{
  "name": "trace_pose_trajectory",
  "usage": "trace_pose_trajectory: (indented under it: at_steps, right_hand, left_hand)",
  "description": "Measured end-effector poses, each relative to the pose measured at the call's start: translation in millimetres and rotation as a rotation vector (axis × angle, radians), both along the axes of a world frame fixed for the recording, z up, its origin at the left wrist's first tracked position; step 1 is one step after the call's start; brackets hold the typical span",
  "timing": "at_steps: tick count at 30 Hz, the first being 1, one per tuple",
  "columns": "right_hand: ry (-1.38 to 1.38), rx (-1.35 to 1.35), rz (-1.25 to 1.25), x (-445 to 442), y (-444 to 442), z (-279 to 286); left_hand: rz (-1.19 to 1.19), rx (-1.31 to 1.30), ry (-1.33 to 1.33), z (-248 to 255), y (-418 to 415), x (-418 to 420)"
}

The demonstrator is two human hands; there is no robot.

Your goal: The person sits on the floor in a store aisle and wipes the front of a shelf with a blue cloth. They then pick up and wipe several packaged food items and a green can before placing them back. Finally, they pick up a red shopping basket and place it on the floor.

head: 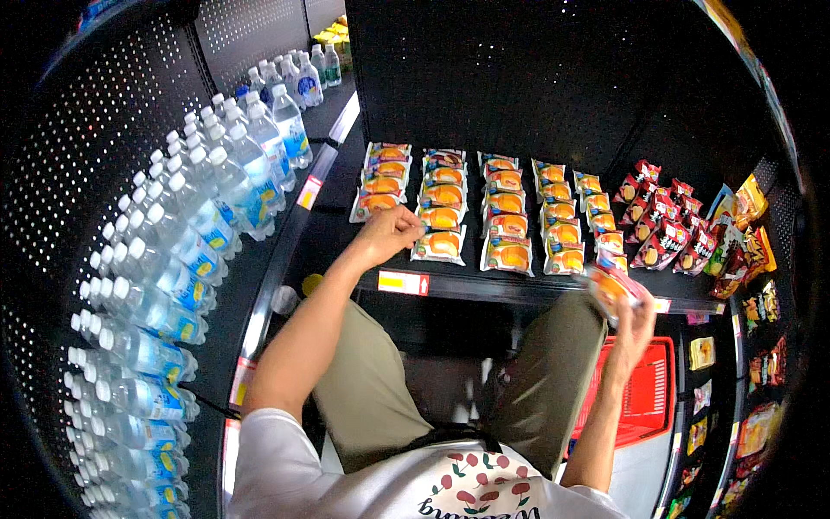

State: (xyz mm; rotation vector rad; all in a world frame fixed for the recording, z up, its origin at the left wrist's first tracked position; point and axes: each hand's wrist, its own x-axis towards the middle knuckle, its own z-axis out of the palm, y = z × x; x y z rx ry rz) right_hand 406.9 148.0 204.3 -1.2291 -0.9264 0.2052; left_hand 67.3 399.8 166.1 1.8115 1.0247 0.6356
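My right hand (632, 318) grips a wrapped bun (609, 289), slightly blurred, in front of the black shelf's front edge. My left hand (389, 235) is over the shelf, between the leftmost row of wrapped buns (377, 202) and the second row (441, 243). Its fingertips are curled beside the left edge of the second row's front packets; whether they pinch a packet is unclear. Three more rows of wrapped buns stand to the right, among them a middle row (507, 255), a fourth row (563, 257) and a shorter-looking fifth row (603, 222).
Dark red snack bags (661, 243) stand right of the buns, then yellow and green bags (755, 250). Many clear drink bottles (152, 350) curve along the left shelf (217, 337). A red shopping basket (642, 396) is below my right arm. Price tags (403, 283) line the shelf edge.
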Motion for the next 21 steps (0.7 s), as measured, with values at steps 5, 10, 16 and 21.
trace_pose_trajectory:
  at_steps: [5,10,16,21]
  right_hand:
    - [-0.344,-0.405,-0.452,99.6,-91.1,-72.7]
    - [-0.421,-0.757,-0.429,160.8,-161.9,-201.4]
    - [-0.28,-1.063,-0.314,150.3,-164.4,-232.7]
    - [-0.348,-0.511,-0.28,104.6,-67.0,-118.1]
  left_hand:
    - [0.059,0.087,0.081,-7.3,-4.0,7.1]
    - [0.072,0.035,0.252,-1.4,-7.0,10.9]
    - [0.069,-0.013,0.243,-5.0,-6.3,16.2]
    - [0.136,-0.088,0.27,-2.3,-4.7,19.7]
